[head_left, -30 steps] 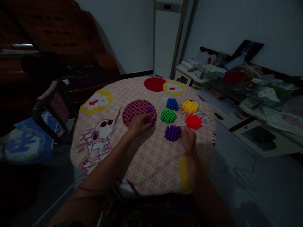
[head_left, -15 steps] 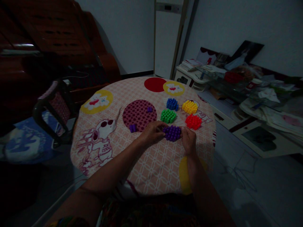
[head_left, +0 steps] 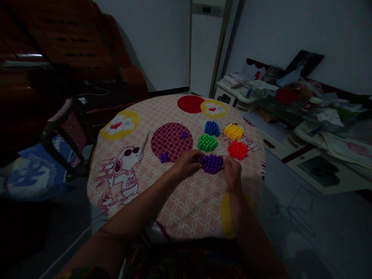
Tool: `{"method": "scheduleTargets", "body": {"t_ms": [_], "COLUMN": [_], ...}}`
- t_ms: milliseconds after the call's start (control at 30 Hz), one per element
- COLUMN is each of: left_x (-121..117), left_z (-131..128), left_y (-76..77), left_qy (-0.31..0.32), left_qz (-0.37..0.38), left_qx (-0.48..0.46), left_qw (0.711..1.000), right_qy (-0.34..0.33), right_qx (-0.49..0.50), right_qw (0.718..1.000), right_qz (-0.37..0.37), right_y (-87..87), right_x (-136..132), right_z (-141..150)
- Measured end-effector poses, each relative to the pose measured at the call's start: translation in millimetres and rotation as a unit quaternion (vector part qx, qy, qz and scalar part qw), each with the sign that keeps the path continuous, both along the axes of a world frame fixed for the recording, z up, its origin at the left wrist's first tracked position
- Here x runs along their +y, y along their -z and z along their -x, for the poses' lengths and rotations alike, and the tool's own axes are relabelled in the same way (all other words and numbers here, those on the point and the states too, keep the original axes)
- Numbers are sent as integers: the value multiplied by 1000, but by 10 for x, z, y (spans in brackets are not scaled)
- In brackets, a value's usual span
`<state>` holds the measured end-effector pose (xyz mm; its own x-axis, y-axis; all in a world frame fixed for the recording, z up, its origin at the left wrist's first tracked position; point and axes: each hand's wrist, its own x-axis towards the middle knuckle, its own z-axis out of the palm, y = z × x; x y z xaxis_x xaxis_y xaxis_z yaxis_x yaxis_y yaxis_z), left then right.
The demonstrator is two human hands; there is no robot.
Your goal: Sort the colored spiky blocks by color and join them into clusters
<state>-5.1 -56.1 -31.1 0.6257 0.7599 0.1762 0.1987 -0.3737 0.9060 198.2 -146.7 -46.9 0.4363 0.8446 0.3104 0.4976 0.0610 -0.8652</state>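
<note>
A tight cluster of purple plastic pegs (head_left: 211, 164) with rounded tops stands on the patterned tablecloth in front of me. My left hand (head_left: 189, 162) is at its left side, with curved fingers and thumb closed against the edge. On the opposite side, my right hand (head_left: 231, 169) pinches the cluster's right edge; its fingertips are partly hidden. Just beyond the purple cluster are similar clusters in green (head_left: 207, 143), blue (head_left: 212, 128), yellow (head_left: 233, 132) and red (head_left: 237, 149). A few loose purple pieces (head_left: 163, 157) lie farther left, with another small purple piece (head_left: 184, 134) on the dark printed circle.
The round table (head_left: 186, 213) wears a printed cloth. A chair (head_left: 65, 135) stands at its left, a wooden sofa (head_left: 87, 58) behind. To the right, a low cabinet (head_left: 325, 170) carries papers, bags and clutter. A tall white unit (head_left: 205, 50) stands at the back.
Almost nothing differs. Both hands stay at the sides of the purple cluster, with only a tiny shift of the fingers and of the camera view.
</note>
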Motion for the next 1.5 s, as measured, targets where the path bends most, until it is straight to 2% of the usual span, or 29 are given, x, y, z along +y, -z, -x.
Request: {"method": "scheduleTargets", "body": {"t_ms": [100,200,300,367,500,667,733,833,1000,1233,1367,1500], "left_x": [65,236,442,571,822,1079,1129,1151,1041,576,233,-171], "left_z": [92,324,583,662,486,113,60,80,221,367,290,96], "left_y": [-67,-196,-331,-393,-394,-246,-200,-168,-187,-382,-514,-580], "left_qy": [-50,-105,-212,-247,-222,-215,-228,-227,-221,-119,-69,-38], "left_qz": [-37,-98,-151,-170,-202,-179,-167,-165,-153,-183,-168,-175], "left_qx": [35,98,178,219,259,310,330,313,278,178,106,76], "left_qw": [997,985,949,929,918,909,900,907,922,960,978,981], "right_qy": [0,1,6,8,16,24,28,28,13,11,7,15], "right_qx": [6,9,0,-6,-6,30,43,50,45,40,51,45], "right_qw": [1000,1000,1000,1000,1000,999,999,998,999,999,999,999], "right_qz": [-2,-4,2,5,10,5,5,1,-10,-5,-2,-2], "right_y": [18,29,18,5,-6,25,36,39,38,59,43,31], "right_x": [3,10,13,13,13,20,24,26,23,29,22,15], "right_z": [-3,-7,-3,2,9,-3,-10,-12,-5,-15,-1,4]}}
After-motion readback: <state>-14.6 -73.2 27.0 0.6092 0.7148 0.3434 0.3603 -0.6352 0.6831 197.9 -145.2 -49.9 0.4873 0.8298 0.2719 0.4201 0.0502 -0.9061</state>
